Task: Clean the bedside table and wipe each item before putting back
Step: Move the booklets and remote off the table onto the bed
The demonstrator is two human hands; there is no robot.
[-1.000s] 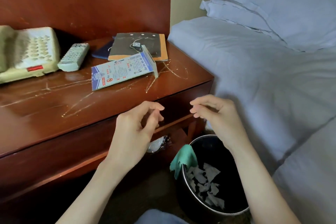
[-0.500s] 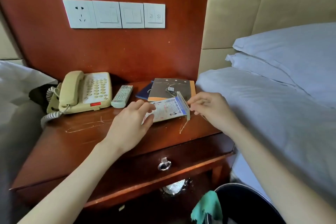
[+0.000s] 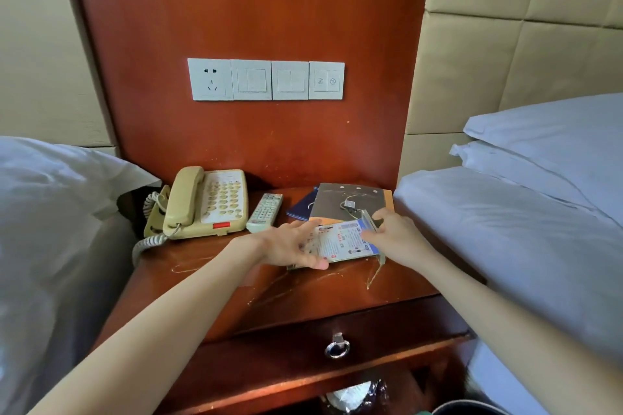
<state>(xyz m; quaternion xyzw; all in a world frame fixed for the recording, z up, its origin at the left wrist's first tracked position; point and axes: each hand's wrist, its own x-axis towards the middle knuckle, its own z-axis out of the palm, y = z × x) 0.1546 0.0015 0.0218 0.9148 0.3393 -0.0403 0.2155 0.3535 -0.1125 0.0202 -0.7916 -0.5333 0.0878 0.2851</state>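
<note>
Reddish-brown scratched wooden bedside table (image 3: 215, 283), wedged between two white-sheeted beds, is what everything is sitting on, so the cream corded push-button telephone (image 3: 207, 204) at its back left gets used as the landmark. Just right of the telephone a pale grey remote control (image 3: 265, 212) is laid, and further right a flat grey and orange folder (image 3: 350, 200) is stacked over a dark blue booklet (image 3: 301, 207). In front of the folder, well right of the telephone, the printed card in a clear acrylic L-shaped stand (image 3: 340, 242) is being handled. The left hand (image 3: 290, 248) is spread over the card's left part with the thumb tucked under the near edge, while the right hand (image 3: 392, 236) is set against the upturned clear lip, fingers bent around it; how firmly it's pinched can't really be made out because of blur. Handling-wise it's probably light and stiff, and the acrylic is likely slick and easily scratched or cracked if bent at the fold. Best taken by both side edges or by the lip, kept level so the paper insert isn't slid out. Table scratches look permanent, so wiping shouldn't be expected to shift them.
</note>
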